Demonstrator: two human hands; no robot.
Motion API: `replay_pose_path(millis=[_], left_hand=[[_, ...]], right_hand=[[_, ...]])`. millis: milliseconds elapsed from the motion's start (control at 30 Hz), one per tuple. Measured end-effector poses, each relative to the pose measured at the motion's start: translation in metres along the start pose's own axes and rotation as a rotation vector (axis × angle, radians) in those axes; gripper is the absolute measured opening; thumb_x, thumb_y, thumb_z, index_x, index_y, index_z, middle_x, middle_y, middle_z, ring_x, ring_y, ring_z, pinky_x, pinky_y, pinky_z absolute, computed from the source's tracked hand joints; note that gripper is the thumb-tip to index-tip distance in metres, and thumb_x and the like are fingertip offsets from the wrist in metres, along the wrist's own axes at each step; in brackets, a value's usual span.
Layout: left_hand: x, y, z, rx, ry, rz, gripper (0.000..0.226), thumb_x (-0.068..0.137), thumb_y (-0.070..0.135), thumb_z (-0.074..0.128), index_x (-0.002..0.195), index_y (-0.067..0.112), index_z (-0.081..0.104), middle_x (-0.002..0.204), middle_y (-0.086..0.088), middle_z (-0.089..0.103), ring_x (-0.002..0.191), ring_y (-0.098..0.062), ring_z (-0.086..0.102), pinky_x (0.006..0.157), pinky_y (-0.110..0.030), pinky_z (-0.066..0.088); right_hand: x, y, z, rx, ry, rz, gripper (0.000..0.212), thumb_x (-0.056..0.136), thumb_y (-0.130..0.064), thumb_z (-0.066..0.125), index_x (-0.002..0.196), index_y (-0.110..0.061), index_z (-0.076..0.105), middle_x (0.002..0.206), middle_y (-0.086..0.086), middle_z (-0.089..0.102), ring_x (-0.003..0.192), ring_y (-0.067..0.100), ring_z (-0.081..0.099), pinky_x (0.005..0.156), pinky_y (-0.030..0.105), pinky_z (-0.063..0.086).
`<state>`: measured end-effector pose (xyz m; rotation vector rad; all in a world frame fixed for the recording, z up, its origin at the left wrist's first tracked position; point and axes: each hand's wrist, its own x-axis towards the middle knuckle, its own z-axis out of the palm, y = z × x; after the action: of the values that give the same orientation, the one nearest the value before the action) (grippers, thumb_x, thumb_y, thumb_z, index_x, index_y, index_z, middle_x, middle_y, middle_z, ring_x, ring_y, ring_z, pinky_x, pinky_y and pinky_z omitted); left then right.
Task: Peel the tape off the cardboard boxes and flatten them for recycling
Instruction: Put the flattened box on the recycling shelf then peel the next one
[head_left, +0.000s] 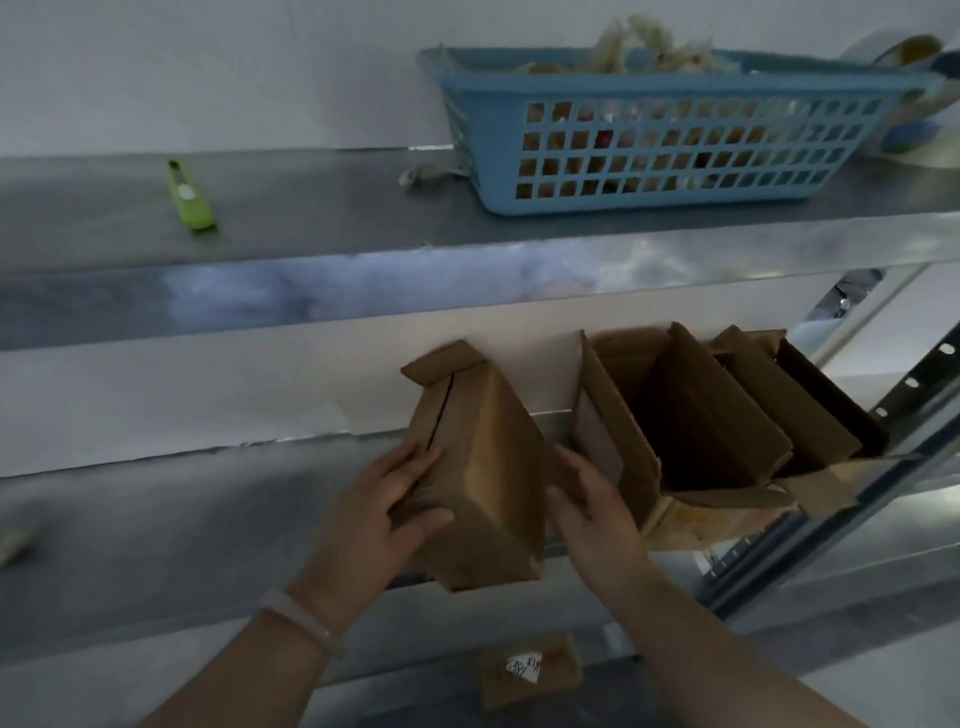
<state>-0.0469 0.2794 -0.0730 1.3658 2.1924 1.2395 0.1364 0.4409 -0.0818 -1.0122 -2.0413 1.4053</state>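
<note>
Mid shelf (156, 519), front edge: the closed cardboard box (493, 467) stands on end, tilted, its near bottom corner hanging over the lip. Both hands are on it. Left hand (384, 499), pale bracelet (298, 621) at the wrist, grips the L face: fingers spread over the dark centre seam (441, 410), thumb hooked round the near edge. Right hand (592, 499) lies vs. the R side w/ fingers fairly straight and not wrapped round; tips are hidden behind the box edge.

Just R of it two open boxes (675, 415) lean side by side, flaps up, not yet flat. Lower shelf: a flat cardboard piece (530, 670) w/ a white label.

Upper shelf (311, 208): a green utility knife (189, 195) lies alone at L, well apart from the hands. The blue basket (649, 145) at R holds crumpled pale strips, prob. peeled tape. A tape roll (904, 52) peeks in at the far R corner.

Step in hand, by the look of it: lifting or turning this box to get at its tape. No tape is clearly visible on the seam; too blurred to say.

Next move needs a firm two-hand hold, since the box is half off the edge. Then a fingernail, or that knife, under a tape end. The knife means a long reach up & L, so one hand must let go.
</note>
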Motion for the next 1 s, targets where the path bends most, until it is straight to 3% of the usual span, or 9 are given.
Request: replay_pose_path(millis=[133,233,333,467,600,700,833,900,1000], left_hand=[[-0.006,-0.003,-0.019,-0.251,0.103,-0.230,0.031,0.074,0.064,0.056,0.105,0.060,0.054,0.099,0.044,0.059,0.098,0.017,0.055,0.080,-0.005,0.044],[-0.013,-0.017,-0.020,-0.432,0.134,-0.362,0.038,0.073,0.071,0.059,0.102,0.048,0.067,0.108,0.021,0.069,0.105,-0.008,0.063,0.092,-0.036,0.052],[-0.017,-0.024,-0.026,-0.661,0.167,-0.492,0.057,0.068,0.077,0.061,0.110,0.040,0.067,0.113,0.010,0.069,0.108,-0.016,0.063,0.086,-0.046,0.055],[-0.009,-0.028,-0.033,-0.756,0.305,-0.563,0.041,0.088,0.061,0.047,0.121,0.038,0.056,0.119,0.003,0.064,0.111,-0.020,0.059,0.086,-0.051,0.054],[-0.002,-0.029,-0.044,-0.456,0.480,-0.477,0.032,0.102,0.033,0.034,0.126,0.027,0.054,0.115,0.003,0.063,0.113,-0.020,0.057,0.095,-0.041,0.047],[-0.009,-0.028,-0.058,-0.433,0.375,-0.431,0.044,0.099,0.047,0.033,0.125,0.025,0.061,0.116,-0.002,0.067,0.109,-0.019,0.061,0.098,-0.044,0.047],[-0.023,-0.029,-0.077,-0.724,0.177,-0.518,0.062,0.073,0.079,0.047,0.113,0.037,0.068,0.114,0.004,0.070,0.108,-0.014,0.064,0.095,-0.037,0.046],[-0.024,-0.037,-0.091,-0.730,0.191,-0.547,0.054,0.071,0.077,0.051,0.103,0.039,0.072,0.105,0.003,0.073,0.098,-0.013,0.068,0.087,-0.037,0.050],[-0.019,-0.053,-0.111,-0.626,0.231,-0.602,0.038,0.091,0.063,0.038,0.087,0.046,0.072,0.089,0.006,0.075,0.079,-0.010,0.071,0.074,-0.035,0.054]], right_hand=[[0.019,0.000,-0.001,0.157,-0.029,0.181,0.058,0.097,-0.044,0.051,0.149,-0.038,0.028,0.138,-0.012,0.037,0.125,0.006,0.037,0.103,0.022,0.023],[0.024,0.001,0.004,0.414,-0.068,0.315,0.067,0.092,-0.051,0.055,0.151,-0.040,0.025,0.151,-0.004,0.037,0.135,0.024,0.041,0.114,0.043,0.031],[0.024,-0.001,0.006,0.532,-0.023,0.281,0.063,0.088,-0.037,0.064,0.146,-0.037,0.038,0.146,-0.001,0.046,0.123,0.018,0.051,0.103,0.035,0.042],[0.024,-0.015,0.013,0.363,-0.111,0.131,0.071,0.083,-0.035,0.072,0.141,-0.052,0.035,0.139,-0.013,0.044,0.120,0.006,0.048,0.093,0.024,0.039],[0.026,-0.040,0.029,0.195,-0.023,0.010,0.078,0.078,-0.044,0.074,0.142,-0.053,0.030,0.131,-0.019,0.041,0.119,0.004,0.043,0.089,0.019,0.037],[0.026,-0.059,0.043,0.109,0.072,-0.025,0.075,0.076,-0.052,0.074,0.139,-0.051,0.034,0.125,-0.017,0.046,0.113,0.006,0.048,0.078,0.013,0.038],[0.030,-0.081,0.068,-0.088,0.112,-0.045,0.077,0.075,-0.063,0.066,0.140,-0.048,0.027,0.133,-0.008,0.046,0.116,0.015,0.050,0.096,0.038,0.049],[0.033,-0.090,0.079,-0.185,0.057,-0.026,0.076,0.077,-0.070,0.058,0.142,-0.046,0.024,0.138,-0.005,0.044,0.120,0.019,0.051,0.097,0.047,0.050],[0.038,-0.098,0.097,-0.382,-0.034,-0.019,0.073,0.083,-0.071,0.044,0.146,-0.045,0.016,0.145,-0.007,0.033,0.128,0.020,0.043,0.102,0.048,0.045]])
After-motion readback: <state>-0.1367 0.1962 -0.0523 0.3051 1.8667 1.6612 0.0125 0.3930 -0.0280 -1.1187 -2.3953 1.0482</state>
